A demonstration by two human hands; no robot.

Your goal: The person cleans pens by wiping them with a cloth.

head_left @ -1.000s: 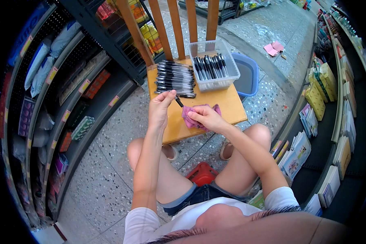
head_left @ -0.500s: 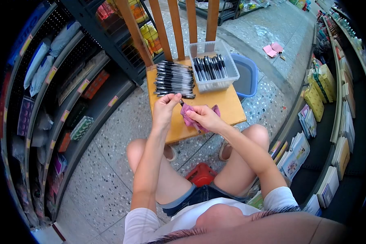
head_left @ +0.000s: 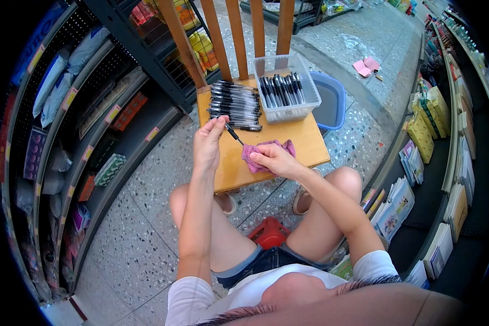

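Observation:
Between the fingertips of my left hand (head_left: pixel 208 142) is one end of a black pen (head_left: pixel 233 133). The pen slants down to the right, and its other end meets a pink cloth (head_left: pixel 251 158). My right hand (head_left: pixel 276 159) is closed on that cloth, bunched around the pen's lower end. Both hands are above the front part of a yellow wooden chair seat (head_left: pixel 309 142). Beyond them, a row of black-and-clear pens (head_left: pixel 234 106) lies on the seat. To its right stands a clear plastic box (head_left: pixel 293 113) with several pens in it.
Behind the box a blue basin (head_left: pixel 331 108) stands on the speckled floor. A red stool (head_left: pixel 270 232) shows between my legs. Shelves of packaged goods (head_left: pixel 114 168) curve along the left, and shelves of notebooks (head_left: pixel 395 204) line the right. Pink paper (head_left: pixel 366 66) lies on the floor.
My left hand has moved left and slightly up, away from my right hand. More of the pen now shows outside the cloth. My right hand has hardly moved.

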